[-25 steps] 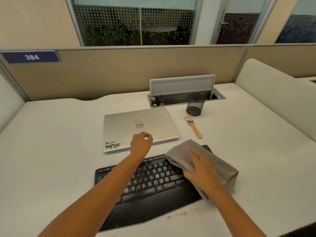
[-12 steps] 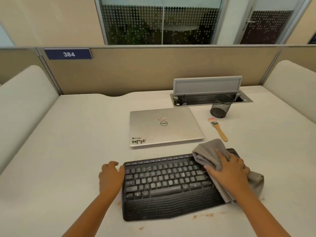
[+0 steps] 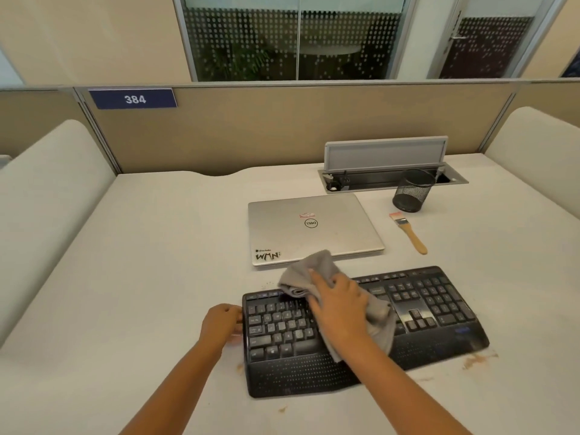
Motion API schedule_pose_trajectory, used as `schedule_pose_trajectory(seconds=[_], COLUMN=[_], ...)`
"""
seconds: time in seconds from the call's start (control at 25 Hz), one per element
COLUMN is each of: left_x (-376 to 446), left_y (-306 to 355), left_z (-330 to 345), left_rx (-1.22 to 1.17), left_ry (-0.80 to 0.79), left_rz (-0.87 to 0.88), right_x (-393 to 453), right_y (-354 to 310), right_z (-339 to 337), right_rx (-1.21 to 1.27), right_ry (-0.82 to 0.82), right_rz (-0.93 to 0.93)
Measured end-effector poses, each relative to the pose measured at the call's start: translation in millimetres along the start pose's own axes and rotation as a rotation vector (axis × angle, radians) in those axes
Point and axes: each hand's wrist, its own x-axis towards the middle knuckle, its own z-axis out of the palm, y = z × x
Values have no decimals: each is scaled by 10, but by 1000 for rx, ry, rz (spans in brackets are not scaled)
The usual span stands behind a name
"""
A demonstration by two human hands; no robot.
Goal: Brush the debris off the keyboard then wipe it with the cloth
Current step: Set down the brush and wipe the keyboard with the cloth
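My right hand (image 3: pixel 337 304) presses the cloth (image 3: pixel 309 273) flat-fingered onto the keyboard (image 3: pixel 433 312); my left hand (image 3: pixel 221 321), fingers curled, grips its left edge.

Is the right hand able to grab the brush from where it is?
Probably yes. The brush lies in the open on the desk, beyond the keyboard, nothing covering it. But the right hand is pressing the cloth, so it would need to let go first.
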Motion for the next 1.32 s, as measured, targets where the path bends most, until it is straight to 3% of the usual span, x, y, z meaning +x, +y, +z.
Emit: schedule_pose_trajectory(seconds=[0.16,0.4,0.56,0.96,1.16,1.32], left_x=[-26,-57,-38,-25,-6,-34], left_y=[54,79,99,108,172,168], left_z=[-74,-221,-190,-24,-57,-12], left_rx=[-318,-371,-285,-11,-81,-207], left_ry=[-9,-31,-36,-18,-50,-49], left_rz=[-194,-180,-133,-99,-167,-169], right_x=[-63,35,246,522,239,115], right_y=[-790,-1084,-709,1145,1785,1856], right_z=[217,306,201,-180,-241,-195], right_rx=[-18,-27,-20,-94,-27,43], right_ry=[35,-9,-50,-28,44,59], right_rz=[-161,-201,-179,298,546,524])
